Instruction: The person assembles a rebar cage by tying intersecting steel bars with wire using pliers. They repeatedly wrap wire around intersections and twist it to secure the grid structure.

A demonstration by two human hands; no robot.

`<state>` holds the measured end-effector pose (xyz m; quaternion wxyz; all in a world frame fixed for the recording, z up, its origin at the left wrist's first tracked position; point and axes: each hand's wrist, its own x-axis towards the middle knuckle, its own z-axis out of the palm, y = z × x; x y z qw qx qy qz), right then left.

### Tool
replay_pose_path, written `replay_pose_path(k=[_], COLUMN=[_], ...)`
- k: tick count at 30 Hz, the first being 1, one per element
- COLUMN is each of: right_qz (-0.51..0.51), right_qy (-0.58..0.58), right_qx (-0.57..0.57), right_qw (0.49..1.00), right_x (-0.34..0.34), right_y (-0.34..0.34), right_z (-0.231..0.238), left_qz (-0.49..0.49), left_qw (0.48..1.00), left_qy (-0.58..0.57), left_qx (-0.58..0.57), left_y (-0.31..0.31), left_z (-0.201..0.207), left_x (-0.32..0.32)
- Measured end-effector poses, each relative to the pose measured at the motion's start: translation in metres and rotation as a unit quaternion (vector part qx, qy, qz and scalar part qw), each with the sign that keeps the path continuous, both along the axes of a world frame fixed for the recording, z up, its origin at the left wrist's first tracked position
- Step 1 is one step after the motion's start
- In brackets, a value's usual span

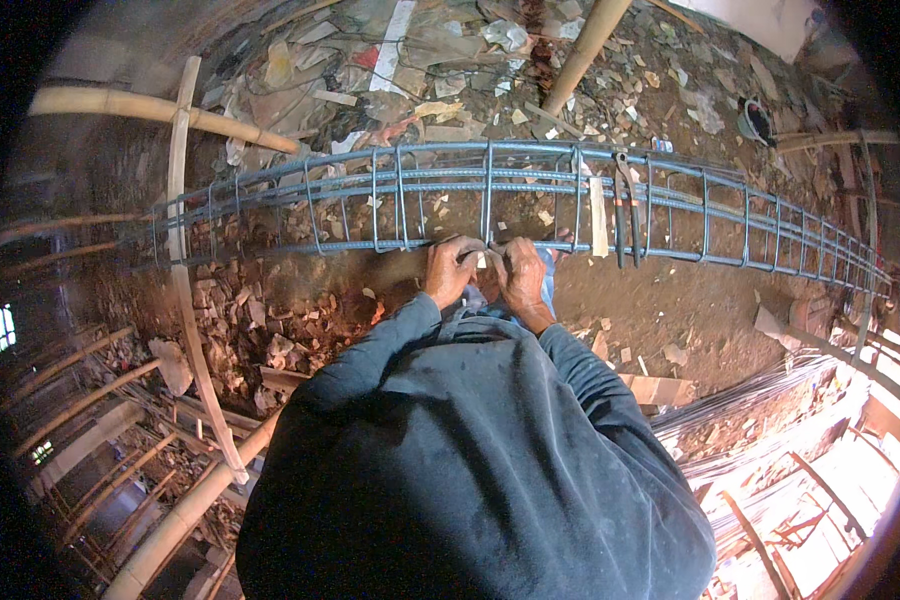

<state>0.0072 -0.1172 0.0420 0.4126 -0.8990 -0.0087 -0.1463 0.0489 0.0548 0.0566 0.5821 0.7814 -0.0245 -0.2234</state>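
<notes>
A long rebar cage [488,195] of bluish steel bars and square stirrups lies crosswise in front of me. At its near bar, where a stirrup crosses, my left hand [452,270] and my right hand [521,274] almost meet. The fingers of both are curled and pinched together at that joint. Anything small between the fingertips is too hard to make out. Right of my hands, pincers [625,210] with dark and orange-red handles hang over the cage's bars. Beside them, a short pale strip [598,217] hangs against the cage.
Bamboo poles [150,104] and an upright wooden batten [182,240] stand at the left, the batten crossing the cage's end. Another bamboo pole [588,55] rises beyond the cage. Rubble and scraps [450,75] litter the ground. Thin rods [750,395] lie at lower right.
</notes>
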Motion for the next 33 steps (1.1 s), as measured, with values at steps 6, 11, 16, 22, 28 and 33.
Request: replay_pose_path(k=[6, 11, 16, 22, 28, 33], right_qz=[-0.052, -0.035, -0.018, -0.005, 0.004, -0.006], right_qy=[0.055, 0.094, 0.101, 0.091, 0.079, 0.04], right_qx=[0.121, 0.126, 0.129, 0.087, 0.064, 0.041], right_qw=[0.99, 0.987, 0.986, 0.992, 0.995, 0.998], right_x=[-0.003, -0.002, -0.003, -0.003, -0.002, -0.001], right_y=[0.0, -0.005, -0.009, -0.007, -0.007, -0.006], right_z=[0.002, 0.01, 0.013, 0.018, 0.022, 0.013], left_qz=[-0.019, -0.053, -0.085, -0.062, -0.067, -0.04], left_qw=[0.999, 0.995, 0.983, 0.994, 0.99, 0.999], left_qy=[-0.044, -0.077, -0.151, -0.081, -0.117, 0.009], left_qx=[-0.006, 0.02, 0.06, 0.028, 0.037, 0.015], left_y=[0.001, 0.006, 0.008, 0.005, 0.004, -0.002], left_z=[0.013, 0.016, 0.007, 0.002, 0.008, 0.002], left_x=[0.005, 0.009, 0.016, 0.018, 0.02, 0.02])
